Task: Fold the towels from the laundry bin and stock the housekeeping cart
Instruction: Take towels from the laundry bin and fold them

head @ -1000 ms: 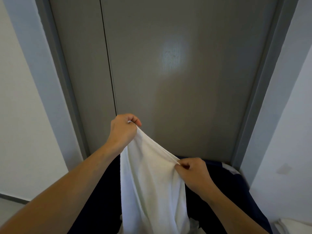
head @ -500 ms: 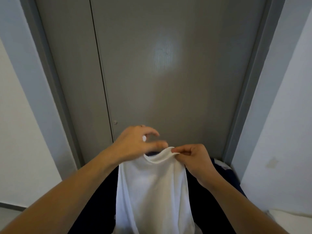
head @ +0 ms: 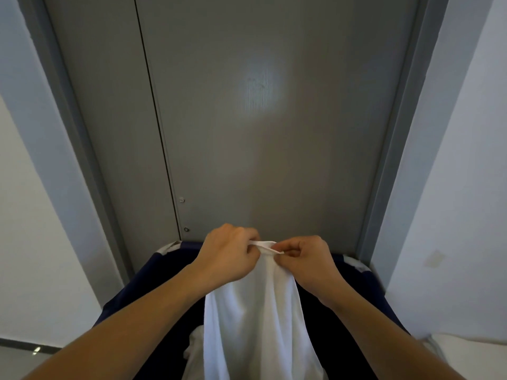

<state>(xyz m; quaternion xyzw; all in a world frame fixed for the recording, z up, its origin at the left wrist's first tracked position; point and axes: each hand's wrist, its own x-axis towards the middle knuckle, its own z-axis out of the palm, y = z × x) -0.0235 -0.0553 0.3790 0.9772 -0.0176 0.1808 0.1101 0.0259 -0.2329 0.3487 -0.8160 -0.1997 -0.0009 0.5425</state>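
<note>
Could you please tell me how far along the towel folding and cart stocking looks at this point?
Early on. Nothing folded is in view, and no cart shows.
In hand: both the left hand and right hand pinch the top edge of a white towel, corners brought together, hanging over the dark laundry bin.
Left: finish this fold, take the white laundry in the bin, stock the cart.

Dim, soft indoor light; pale glare patch on grey door (head: 260, 86); wide-angle bending at edges; slightly soft focus.
</note>
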